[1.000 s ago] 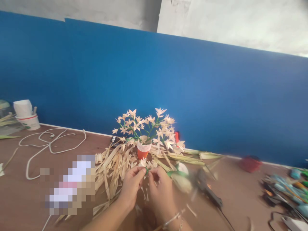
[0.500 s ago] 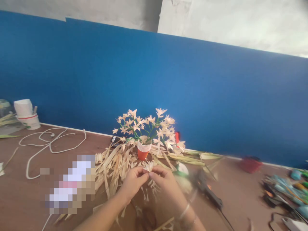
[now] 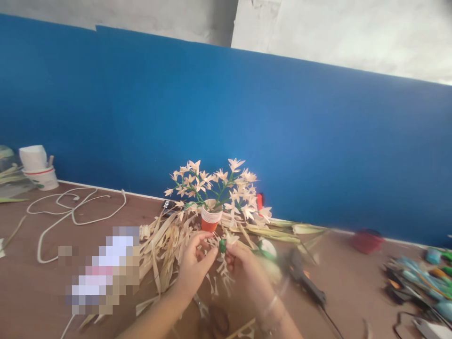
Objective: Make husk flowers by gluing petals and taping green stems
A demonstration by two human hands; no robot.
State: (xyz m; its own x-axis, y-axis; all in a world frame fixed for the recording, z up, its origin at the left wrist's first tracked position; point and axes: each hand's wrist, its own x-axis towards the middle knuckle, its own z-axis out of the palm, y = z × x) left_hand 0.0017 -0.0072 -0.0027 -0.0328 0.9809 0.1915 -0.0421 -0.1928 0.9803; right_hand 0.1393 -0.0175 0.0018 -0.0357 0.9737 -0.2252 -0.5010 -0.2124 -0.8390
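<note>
Both my hands are raised over the middle of the table, close together in front of a paper cup (image 3: 210, 221) of craft flowers. My right hand (image 3: 245, 266) pinches a small cream flower (image 3: 232, 238) made of dry husk-like petals. My left hand (image 3: 197, 261) has thumb and forefinger curled toward each other, closed at a small dark green roll (image 3: 222, 245) that looks like tape. This roll sits between the two hands, beside the flower. The cup is white-rimmed and red, and pale flowers (image 3: 190, 179) on green stems spread from it.
Dry husk strips (image 3: 169, 245) lie heaped left of the cup. A glue gun (image 3: 307, 278) rests to the right, near a red container (image 3: 367, 241). Scissors (image 3: 217, 320) lie below my hands. A white cable (image 3: 72, 214) loops at left; a blue panel (image 3: 226, 117) stands behind.
My hands have moved slightly apart. The flower has shifted right into my right hand's pinch, and the green roll now shows between the hands.
</note>
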